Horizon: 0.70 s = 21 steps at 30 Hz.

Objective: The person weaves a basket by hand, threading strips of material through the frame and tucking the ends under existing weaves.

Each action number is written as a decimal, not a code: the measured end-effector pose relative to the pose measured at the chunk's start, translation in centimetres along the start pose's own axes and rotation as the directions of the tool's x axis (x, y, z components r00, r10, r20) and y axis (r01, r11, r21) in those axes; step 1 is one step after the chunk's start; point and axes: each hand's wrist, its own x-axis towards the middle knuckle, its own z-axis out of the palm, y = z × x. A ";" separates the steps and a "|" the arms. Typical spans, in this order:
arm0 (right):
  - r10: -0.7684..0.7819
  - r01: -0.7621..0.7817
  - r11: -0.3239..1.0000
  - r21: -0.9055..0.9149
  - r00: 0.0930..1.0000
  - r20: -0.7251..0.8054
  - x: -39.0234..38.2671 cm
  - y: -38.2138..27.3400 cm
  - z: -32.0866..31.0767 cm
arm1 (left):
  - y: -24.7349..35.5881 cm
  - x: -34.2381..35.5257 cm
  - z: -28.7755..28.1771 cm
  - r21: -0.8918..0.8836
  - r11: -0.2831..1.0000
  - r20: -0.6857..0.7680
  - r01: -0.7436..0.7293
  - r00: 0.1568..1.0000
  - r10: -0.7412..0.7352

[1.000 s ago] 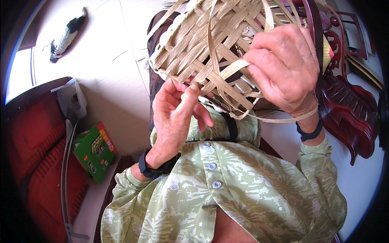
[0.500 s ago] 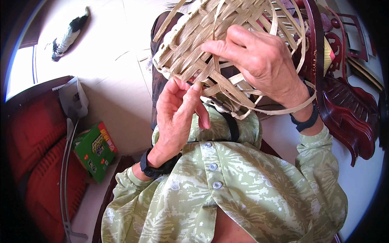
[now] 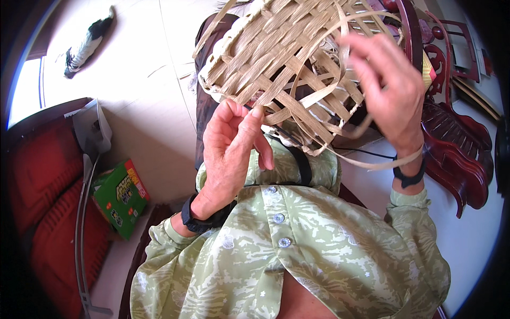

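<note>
At top, woven basket (image 3: 272,52), slanting up-right

- Left hand (image 3: 231,141) pinches the lower edge of a woven basket (image 3: 260,53) between thumb and fingers.
- Right hand (image 3: 396,93), motion-blurred, is beside the basket's weave.
- A loose strip (image 3: 374,166) curves across the right wrist.
- Green box (image 3: 119,199) stands near red cushions (image 3: 64,228).

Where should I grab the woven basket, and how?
Probably pinch the basket by its thick pale edge, coming from the left: that edge looks chunky, with close weaving beside it, while loose strips loop about the right side.
</note>
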 end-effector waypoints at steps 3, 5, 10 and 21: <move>-0.219 0.195 0.960 0.203 0.970 0.105 -1.2 -0.8 0.9 | -0.1 -0.1 0.0 -0.002 1.000 -0.015 0.002 1.000 -0.002; -0.196 0.160 0.963 0.218 0.968 0.155 -1.6 -1.2 0.8 | -0.2 -0.1 -0.2 -0.008 1.000 -0.016 -0.003 1.000 0.003; -0.167 0.116 0.966 0.232 0.963 0.213 -3.2 -1.4 -0.3 | 0.0 -0.2 0.0 0.001 1.000 -0.034 0.006 0.999 -0.006; -0.140 0.046 0.943 0.329 0.953 0.268 -3.0 -0.5 0.6 | -0.3 -0.4 -0.2 0.033 0.999 -0.021 -0.024 0.999 0.024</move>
